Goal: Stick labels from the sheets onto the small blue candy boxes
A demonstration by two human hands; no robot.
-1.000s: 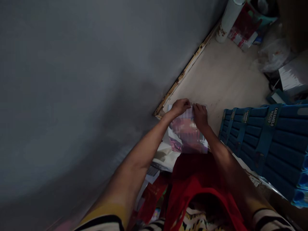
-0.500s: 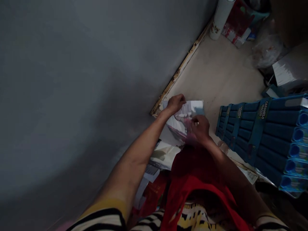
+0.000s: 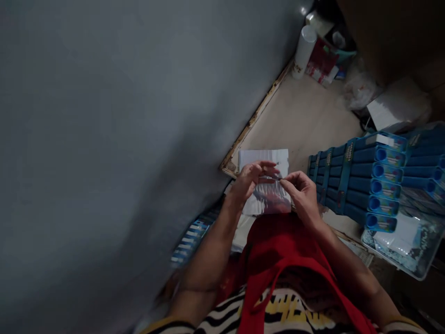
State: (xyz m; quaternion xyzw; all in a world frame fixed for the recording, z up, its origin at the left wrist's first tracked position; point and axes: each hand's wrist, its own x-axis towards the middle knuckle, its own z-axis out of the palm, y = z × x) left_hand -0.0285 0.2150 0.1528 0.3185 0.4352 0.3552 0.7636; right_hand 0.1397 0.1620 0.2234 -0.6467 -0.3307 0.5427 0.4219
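A flat, pale rectangular packet with a glossy, plastic-looking surface (image 3: 248,157) lies on the tabletop in front of my red apron. Over its middle, my left hand (image 3: 251,178) has its fingers stretched out and slightly apart, and nothing shows held in them. My right hand (image 3: 304,192) is over the packet's right edge, thumb and forefinger pinched together near the left fingertips. Whatever sits in that pinch is a tiny dark thing, too small to name. Both hands hide part of the packet.
Banded blue boxes with round openings (image 3: 358,176) are stacked to the right. Beyond them stands a clear plastic tub (image 3: 422,260). A grey wall (image 3: 104,116) borders the left side. At the far end are a white cylinder (image 3: 305,51) and a clear plastic bag (image 3: 359,88).
My hands have come closer together over the packet, the left fingers now extended. The packet lies flatter and squarer. The view has shifted, bringing the clear tub into sight.
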